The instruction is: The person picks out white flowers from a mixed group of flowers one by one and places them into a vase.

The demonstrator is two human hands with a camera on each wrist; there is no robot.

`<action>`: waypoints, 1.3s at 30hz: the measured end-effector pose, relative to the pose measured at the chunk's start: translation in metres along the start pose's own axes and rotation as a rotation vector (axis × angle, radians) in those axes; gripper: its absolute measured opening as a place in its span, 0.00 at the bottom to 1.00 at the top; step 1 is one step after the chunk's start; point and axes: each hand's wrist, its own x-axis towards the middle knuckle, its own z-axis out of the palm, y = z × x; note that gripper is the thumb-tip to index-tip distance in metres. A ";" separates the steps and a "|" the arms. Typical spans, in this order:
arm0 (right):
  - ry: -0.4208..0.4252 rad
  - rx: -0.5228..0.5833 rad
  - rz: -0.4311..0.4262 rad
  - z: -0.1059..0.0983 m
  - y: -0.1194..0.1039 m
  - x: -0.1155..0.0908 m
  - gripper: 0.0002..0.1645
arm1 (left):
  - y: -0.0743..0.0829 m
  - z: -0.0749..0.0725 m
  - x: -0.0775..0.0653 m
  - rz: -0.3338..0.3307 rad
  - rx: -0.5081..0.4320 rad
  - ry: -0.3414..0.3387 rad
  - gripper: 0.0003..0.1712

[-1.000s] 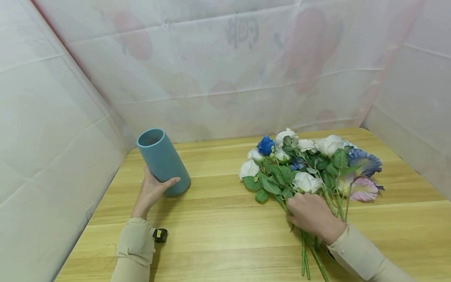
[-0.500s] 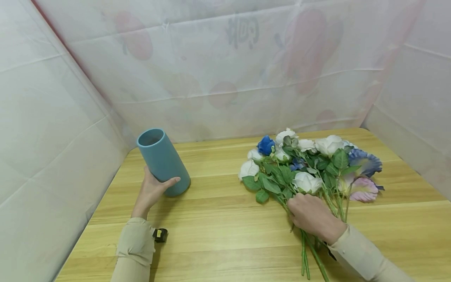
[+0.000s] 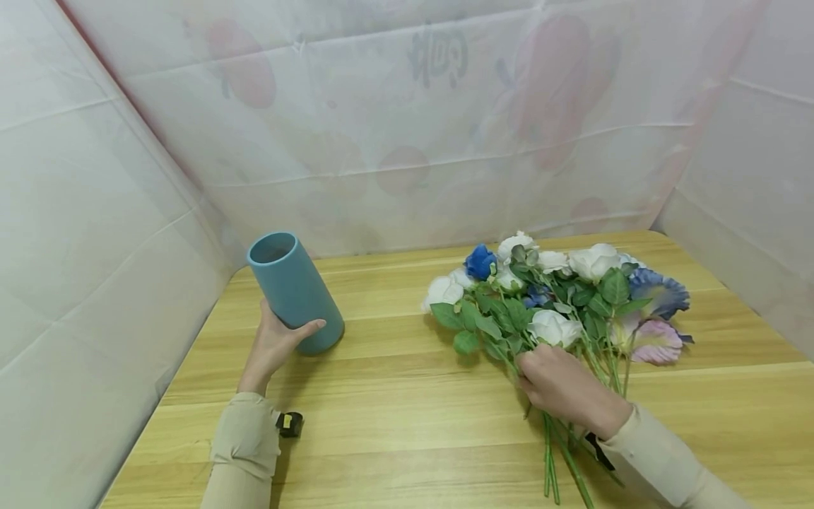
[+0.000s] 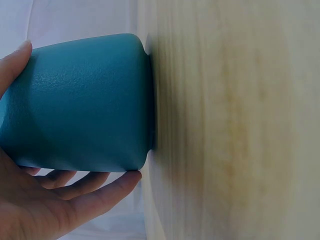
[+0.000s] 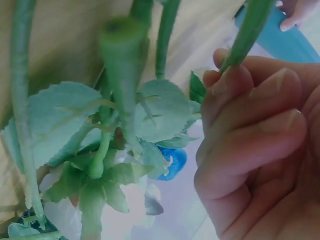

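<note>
On the left of the table, a blue vase (image 3: 294, 293) stands upright with its mouth up. My left hand (image 3: 273, 346) grips its lower side, thumb on one side and fingers on the other in the left wrist view. At the right lies a heap of artificial flowers. My right hand (image 3: 566, 389) pinches a green stem (image 5: 250, 32) between thumb and fingertips, the other fingers curled. A leafy white rose (image 3: 444, 291) at the heap's left edge appears to be on this stem. Other stems (image 3: 550, 459) extend below the hand.
The heap also has a blue rose (image 3: 480, 261), another white rose (image 3: 555, 329), a blue-purple flower (image 3: 661, 293) and a pink-purple bloom (image 3: 657, 342). White cloth walls (image 3: 381, 127) enclose the wooden table (image 3: 394, 424) at the back and sides.
The leafy white rose at the heap's left edge has shifted left and slightly up, its leaves moving with it. My right hand has moved slightly. The left hand and vase have stayed put.
</note>
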 end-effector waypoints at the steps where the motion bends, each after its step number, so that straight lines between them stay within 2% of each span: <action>1: 0.005 0.012 -0.002 0.000 0.000 0.001 0.29 | 0.000 0.000 0.000 -0.001 0.002 0.001 0.69; 7: 0.052 0.035 -0.016 -0.004 -0.004 0.004 0.29 | 0.000 0.000 0.000 -0.007 0.009 0.002 0.69; 14: 0.114 0.011 -0.022 -0.011 -0.005 0.007 0.17 | 0.000 0.000 0.001 -0.013 0.013 0.003 0.69; 27: 0.233 0.010 0.007 -0.046 -0.001 0.014 0.09 | 0.000 0.000 0.001 -0.015 0.006 0.006 0.69; 39: 0.355 -0.028 -0.012 -0.056 0.003 0.016 0.10 | -0.001 0.001 0.001 -0.003 0.006 0.004 0.68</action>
